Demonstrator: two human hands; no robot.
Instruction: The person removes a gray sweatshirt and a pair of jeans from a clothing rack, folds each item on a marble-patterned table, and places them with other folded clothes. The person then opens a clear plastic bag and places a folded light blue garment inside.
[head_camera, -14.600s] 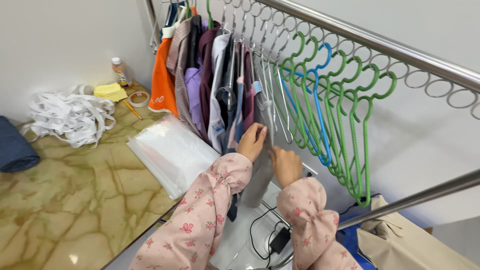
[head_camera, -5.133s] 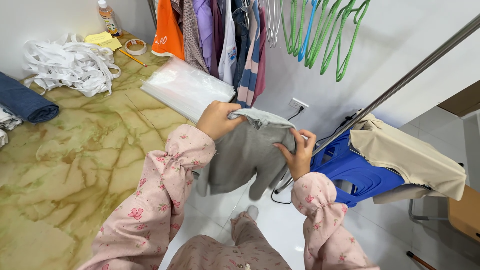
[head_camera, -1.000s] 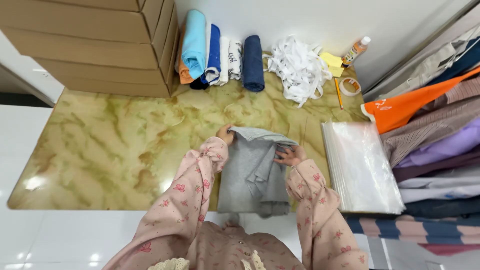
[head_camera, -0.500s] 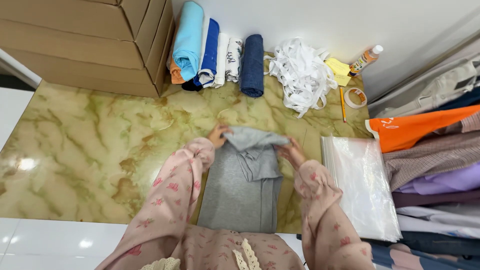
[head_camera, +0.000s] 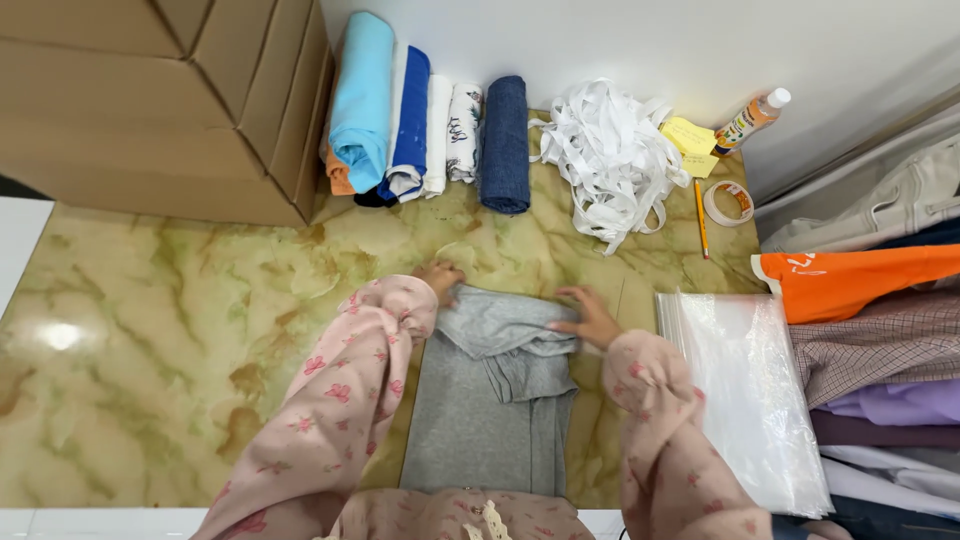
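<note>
Grey garment (head_camera: 490, 400) is laid flat on the green marbled tabletop (head_camera: 150, 330), its top part folded over in creases. Its upper left corner is gripped by the left hand (head_camera: 440, 280), while the upper right edge is pressed down by the right hand (head_camera: 590, 318) with fingers spread flat. Clear plastic bags (head_camera: 745, 390) are stacked just beside it on the right. Rolled clothes (head_camera: 420, 130), tangled white straps (head_camera: 610, 160) and cardboard boxes (head_camera: 160, 100) are ranged along the far edge.

Place: clothing packing room or shop stockroom
Signs: hanging garments (head_camera: 880, 330), cardboard boxes (head_camera: 150, 100), rolled clothes (head_camera: 420, 130), clear bags (head_camera: 750, 400), tape (head_camera: 728, 203)
</note>
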